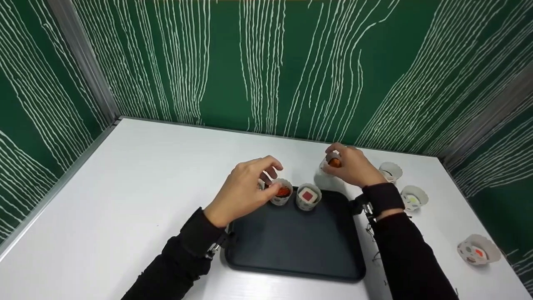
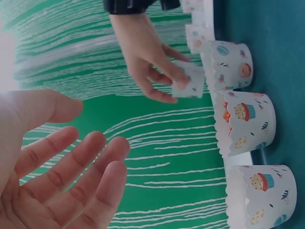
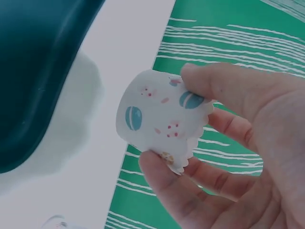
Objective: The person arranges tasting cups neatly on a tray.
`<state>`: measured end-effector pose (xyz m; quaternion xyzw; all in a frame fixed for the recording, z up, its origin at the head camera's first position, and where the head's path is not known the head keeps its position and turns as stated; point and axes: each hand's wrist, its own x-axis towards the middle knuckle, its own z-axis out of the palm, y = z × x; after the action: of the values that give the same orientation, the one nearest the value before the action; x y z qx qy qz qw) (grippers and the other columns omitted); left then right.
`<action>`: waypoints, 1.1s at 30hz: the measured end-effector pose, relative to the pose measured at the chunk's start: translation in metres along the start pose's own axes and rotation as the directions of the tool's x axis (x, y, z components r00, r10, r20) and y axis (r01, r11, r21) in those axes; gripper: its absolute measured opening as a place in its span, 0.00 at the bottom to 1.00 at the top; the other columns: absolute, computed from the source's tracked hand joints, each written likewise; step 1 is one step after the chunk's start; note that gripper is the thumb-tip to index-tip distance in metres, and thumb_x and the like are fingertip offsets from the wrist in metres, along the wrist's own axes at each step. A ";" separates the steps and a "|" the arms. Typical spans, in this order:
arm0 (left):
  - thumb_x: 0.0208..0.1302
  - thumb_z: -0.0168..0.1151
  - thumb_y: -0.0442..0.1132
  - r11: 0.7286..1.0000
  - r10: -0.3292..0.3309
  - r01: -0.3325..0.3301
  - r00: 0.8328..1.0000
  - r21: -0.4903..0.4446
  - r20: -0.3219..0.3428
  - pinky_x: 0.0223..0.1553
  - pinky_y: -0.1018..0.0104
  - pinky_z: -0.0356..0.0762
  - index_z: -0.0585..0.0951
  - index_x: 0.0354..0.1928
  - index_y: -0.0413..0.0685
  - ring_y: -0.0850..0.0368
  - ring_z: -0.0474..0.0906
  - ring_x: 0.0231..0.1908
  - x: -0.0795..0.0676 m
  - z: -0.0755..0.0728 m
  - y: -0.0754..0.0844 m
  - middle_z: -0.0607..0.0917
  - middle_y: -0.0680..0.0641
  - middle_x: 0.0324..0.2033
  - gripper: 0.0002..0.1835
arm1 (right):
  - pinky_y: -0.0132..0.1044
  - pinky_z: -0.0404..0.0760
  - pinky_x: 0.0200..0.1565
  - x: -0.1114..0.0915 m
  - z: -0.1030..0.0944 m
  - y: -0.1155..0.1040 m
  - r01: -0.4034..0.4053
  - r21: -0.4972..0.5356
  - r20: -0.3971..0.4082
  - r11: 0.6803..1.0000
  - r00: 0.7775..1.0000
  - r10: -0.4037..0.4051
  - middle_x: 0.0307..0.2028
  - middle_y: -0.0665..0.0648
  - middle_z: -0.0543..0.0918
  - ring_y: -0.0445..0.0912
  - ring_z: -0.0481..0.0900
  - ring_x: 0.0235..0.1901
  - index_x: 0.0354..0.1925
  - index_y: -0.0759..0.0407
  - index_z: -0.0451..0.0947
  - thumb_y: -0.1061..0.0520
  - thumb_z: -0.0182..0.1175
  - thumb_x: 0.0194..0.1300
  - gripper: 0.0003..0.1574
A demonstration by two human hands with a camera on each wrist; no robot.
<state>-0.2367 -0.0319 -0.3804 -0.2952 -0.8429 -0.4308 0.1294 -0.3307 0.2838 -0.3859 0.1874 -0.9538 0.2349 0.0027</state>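
Observation:
My right hand (image 1: 354,167) pinches a white printed paper baking cup (image 3: 159,112) by its scalloped rim, raised over the table just beyond the tray's far right corner. Something orange-red shows inside it in the head view. My left hand (image 1: 243,189) hovers over the far left of the dark tray (image 1: 291,246), fingers relaxed and holding nothing. Beside its thumb stands a cup with red-orange contents (image 1: 281,201). To the right is a cup holding a white block with a red square (image 1: 307,204). A third cup (image 2: 267,195) is mostly hidden behind my left hand in the head view.
Right of the tray, two more paper cups stand on the white table, one farther back (image 1: 390,171) and one nearer (image 1: 414,198). Another cup (image 1: 476,250) is near the right edge. Green panels with white lines (image 1: 225,66) enclose the table's back and sides.

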 end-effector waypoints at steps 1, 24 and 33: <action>0.69 0.69 0.35 1.000 0.000 0.000 1.000 0.003 -0.002 0.45 0.59 0.88 0.85 0.52 0.47 0.55 0.90 0.38 0.000 0.000 0.000 0.91 0.47 0.41 0.11 | 0.46 0.74 0.44 -0.001 -0.001 -0.002 -0.002 0.004 -0.005 1.000 1.000 0.002 0.42 0.65 0.85 0.52 0.78 0.37 0.62 0.63 0.78 0.54 0.68 0.73 0.25; 0.68 0.70 0.35 1.000 -0.017 0.017 1.000 -0.018 0.014 0.49 0.58 0.88 0.82 0.64 0.47 0.51 0.90 0.48 -0.001 0.000 0.002 0.89 0.44 0.52 0.23 | 0.46 0.77 0.44 -0.029 -0.015 -0.051 0.132 0.014 -0.047 0.991 0.990 -0.131 0.46 0.60 0.86 0.52 0.79 0.40 0.63 0.57 0.79 0.51 0.73 0.71 0.27; 0.67 0.72 0.36 1.000 -0.007 0.008 1.000 -0.018 0.024 0.48 0.59 0.88 0.82 0.63 0.48 0.52 0.90 0.48 -0.001 0.003 0.003 0.89 0.45 0.54 0.22 | 0.52 0.83 0.51 -0.043 -0.016 -0.069 0.179 0.035 -0.047 0.983 0.983 -0.178 0.48 0.57 0.84 0.52 0.83 0.45 0.64 0.54 0.79 0.48 0.72 0.72 0.27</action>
<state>-0.2339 -0.0284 -0.3814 -0.2982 -0.8416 -0.4353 0.1150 -0.2672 0.2499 -0.3452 0.2671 -0.9280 0.2565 0.0407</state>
